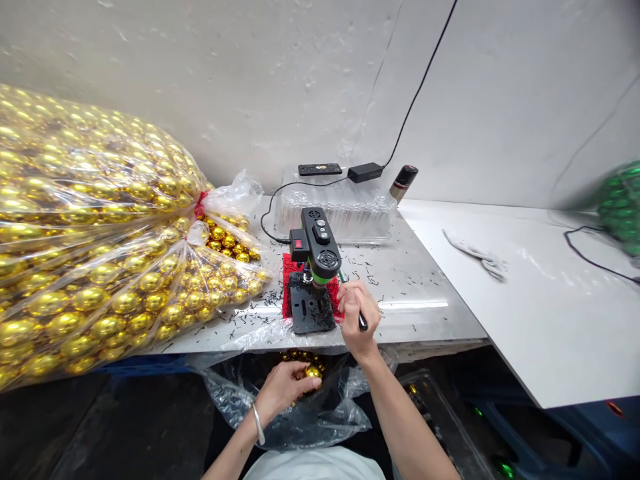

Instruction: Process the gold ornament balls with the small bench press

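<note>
My left hand (286, 388) pinches a shiny gold ball (313, 373) between thumb and fingers, above an open clear plastic bag (330, 423) where more gold balls show. My right hand (359, 315) is closed around a thin handle (363, 323) with a black end, at the right side of a small black bench machine (321, 248). Whether the handle is joined to the machine is hidden by my fingers. The machine has round vents, buttons and a green ring, and stands over a black slotted base plate (313, 310) on a red mat (287, 293).
Large tied bags of gold balls (95, 267) fill the left side. Behind the machine lie a clear plastic tray (335, 217), a power adapter (365, 173) and a black-capped can (404, 181). Black shavings litter the grey tabletop (430, 320). A white glove (473, 252) rests right.
</note>
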`<action>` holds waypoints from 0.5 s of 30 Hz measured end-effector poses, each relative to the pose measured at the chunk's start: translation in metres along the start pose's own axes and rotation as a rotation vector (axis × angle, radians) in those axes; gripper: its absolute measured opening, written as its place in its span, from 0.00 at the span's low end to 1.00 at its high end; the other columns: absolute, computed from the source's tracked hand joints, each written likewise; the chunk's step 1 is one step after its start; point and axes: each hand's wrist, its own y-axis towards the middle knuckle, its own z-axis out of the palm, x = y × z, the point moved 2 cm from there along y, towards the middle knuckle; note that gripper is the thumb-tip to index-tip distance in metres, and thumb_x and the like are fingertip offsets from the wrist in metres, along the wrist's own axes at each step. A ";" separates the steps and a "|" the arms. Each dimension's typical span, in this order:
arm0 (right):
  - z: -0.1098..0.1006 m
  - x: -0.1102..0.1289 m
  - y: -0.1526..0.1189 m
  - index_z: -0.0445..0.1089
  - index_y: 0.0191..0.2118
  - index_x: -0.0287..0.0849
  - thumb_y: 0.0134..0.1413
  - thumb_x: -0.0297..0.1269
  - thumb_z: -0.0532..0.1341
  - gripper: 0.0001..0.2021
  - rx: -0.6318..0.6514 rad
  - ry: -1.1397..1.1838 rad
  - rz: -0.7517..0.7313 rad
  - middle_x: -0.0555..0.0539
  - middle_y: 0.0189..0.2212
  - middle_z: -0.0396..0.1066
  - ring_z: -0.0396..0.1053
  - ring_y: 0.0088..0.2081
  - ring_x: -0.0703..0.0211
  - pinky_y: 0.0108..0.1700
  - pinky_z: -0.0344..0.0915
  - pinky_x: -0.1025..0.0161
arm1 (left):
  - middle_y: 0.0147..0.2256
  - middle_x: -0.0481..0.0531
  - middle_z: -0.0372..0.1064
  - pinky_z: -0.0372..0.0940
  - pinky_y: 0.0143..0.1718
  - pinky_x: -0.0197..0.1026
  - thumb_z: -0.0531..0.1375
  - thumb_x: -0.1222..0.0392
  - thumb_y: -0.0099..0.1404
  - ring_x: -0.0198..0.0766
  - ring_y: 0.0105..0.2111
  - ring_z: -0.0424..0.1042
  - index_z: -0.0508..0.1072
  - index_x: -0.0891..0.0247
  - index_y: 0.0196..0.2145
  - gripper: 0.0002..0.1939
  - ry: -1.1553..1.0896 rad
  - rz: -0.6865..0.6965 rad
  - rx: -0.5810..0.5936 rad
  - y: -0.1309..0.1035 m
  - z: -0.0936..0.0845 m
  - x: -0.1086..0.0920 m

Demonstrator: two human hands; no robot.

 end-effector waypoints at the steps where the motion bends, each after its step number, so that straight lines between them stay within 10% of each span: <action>1: 0.000 0.000 0.000 0.57 0.22 0.43 0.61 0.27 0.47 0.16 0.004 0.001 -0.008 0.50 0.22 0.60 0.63 0.30 0.61 0.31 0.58 0.61 | 0.18 0.46 0.66 0.53 0.20 0.33 0.69 0.45 0.44 0.32 0.19 0.62 0.76 0.66 0.25 0.20 0.006 -0.019 -0.045 0.002 -0.001 0.007; 5: 0.000 -0.002 -0.002 0.58 0.22 0.43 0.60 0.27 0.48 0.15 0.005 0.020 -0.012 0.49 0.22 0.61 0.64 0.30 0.61 0.31 0.59 0.61 | 0.25 0.52 0.72 0.60 0.23 0.35 0.67 0.42 0.49 0.32 0.20 0.65 0.74 0.68 0.26 0.23 -0.360 -0.308 -0.157 0.003 -0.011 0.028; 8: 0.000 -0.002 -0.003 0.59 0.22 0.43 0.60 0.28 0.48 0.15 0.012 0.026 0.001 0.49 0.23 0.62 0.64 0.30 0.60 0.31 0.59 0.61 | 0.33 0.57 0.74 0.68 0.33 0.39 0.65 0.47 0.55 0.34 0.27 0.72 0.75 0.70 0.35 0.20 -0.783 -0.542 0.057 -0.009 -0.012 0.027; 11: 0.000 -0.001 -0.003 0.59 0.22 0.43 0.60 0.28 0.48 0.15 0.012 0.020 -0.001 0.49 0.23 0.62 0.64 0.30 0.60 0.30 0.59 0.61 | 0.38 0.57 0.74 0.69 0.43 0.40 0.66 0.65 0.53 0.38 0.37 0.75 0.74 0.69 0.43 0.18 -0.977 -0.467 0.277 -0.027 -0.016 0.006; 15: 0.000 0.000 -0.002 0.58 0.22 0.43 0.61 0.28 0.48 0.15 0.008 0.007 0.001 0.49 0.22 0.62 0.64 0.30 0.61 0.31 0.60 0.61 | 0.41 0.56 0.73 0.65 0.52 0.39 0.65 0.76 0.50 0.39 0.45 0.73 0.74 0.67 0.47 0.24 -0.971 -0.207 0.211 -0.037 -0.027 -0.042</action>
